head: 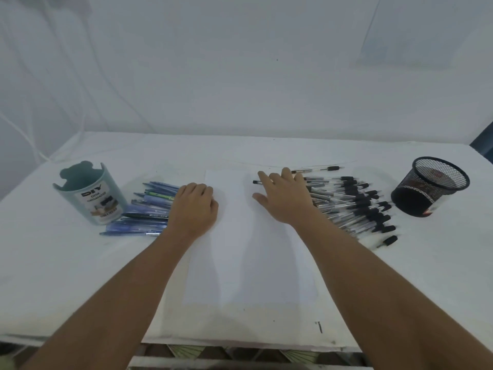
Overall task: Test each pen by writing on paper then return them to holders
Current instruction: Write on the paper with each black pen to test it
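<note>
Hands on paper, pens both sides.
Left hand fingers curled, empty; right hand fingers spread over black-capped pens. Teal holder reads "DIY DESK ORGANIZER".

This looks like a plain desk set up for stationery work rather than a kitchen or workshop, though whether in a home or an office cannot be told; a white-covered table stands against a bare pale wall. On it are a teal holder labelled "DIY Desk Organizer", a black mesh pen cup, a sheet of white paper, a heap of blue pens and a heap of black-capped pens.
</note>
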Action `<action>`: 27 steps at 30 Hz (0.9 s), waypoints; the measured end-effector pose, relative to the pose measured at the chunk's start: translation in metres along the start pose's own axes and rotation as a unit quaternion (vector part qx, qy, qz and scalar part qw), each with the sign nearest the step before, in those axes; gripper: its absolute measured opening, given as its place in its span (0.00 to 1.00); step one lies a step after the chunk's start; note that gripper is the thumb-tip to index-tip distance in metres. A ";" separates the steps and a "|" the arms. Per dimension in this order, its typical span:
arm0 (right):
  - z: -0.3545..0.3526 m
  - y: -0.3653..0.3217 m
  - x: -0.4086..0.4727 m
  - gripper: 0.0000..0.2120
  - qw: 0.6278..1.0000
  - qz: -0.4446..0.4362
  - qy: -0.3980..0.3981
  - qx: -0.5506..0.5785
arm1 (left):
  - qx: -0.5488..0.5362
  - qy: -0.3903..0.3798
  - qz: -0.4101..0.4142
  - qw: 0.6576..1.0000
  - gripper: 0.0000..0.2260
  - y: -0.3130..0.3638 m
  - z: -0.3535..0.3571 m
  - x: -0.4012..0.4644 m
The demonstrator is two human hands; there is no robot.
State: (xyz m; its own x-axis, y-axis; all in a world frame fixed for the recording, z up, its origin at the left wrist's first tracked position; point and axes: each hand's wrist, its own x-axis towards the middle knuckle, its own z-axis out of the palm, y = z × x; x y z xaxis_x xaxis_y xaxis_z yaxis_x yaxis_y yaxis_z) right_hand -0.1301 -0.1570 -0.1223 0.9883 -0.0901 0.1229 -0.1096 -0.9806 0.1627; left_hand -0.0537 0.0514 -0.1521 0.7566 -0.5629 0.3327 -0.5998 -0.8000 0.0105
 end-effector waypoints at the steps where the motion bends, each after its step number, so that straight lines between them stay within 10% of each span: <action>1: 0.001 -0.001 0.000 0.28 1.000 -0.006 -0.014 -0.003 | -0.004 0.002 0.000 1.000 0.16 -0.002 -0.001 0.000; 27: -0.020 0.008 0.014 0.20 0.998 0.034 -0.046 -0.006 | 0.008 0.019 0.011 1.000 0.17 -0.001 -0.004 0.005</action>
State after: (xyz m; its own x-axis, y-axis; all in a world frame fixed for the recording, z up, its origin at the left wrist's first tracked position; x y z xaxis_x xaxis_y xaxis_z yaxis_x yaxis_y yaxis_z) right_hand -0.1190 -0.1629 -0.0993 0.9841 -0.1723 0.0431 -0.1772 -0.9696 0.1685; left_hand -0.0500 0.0499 -0.1468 0.7331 -0.5718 0.3683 -0.6115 -0.7912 -0.0111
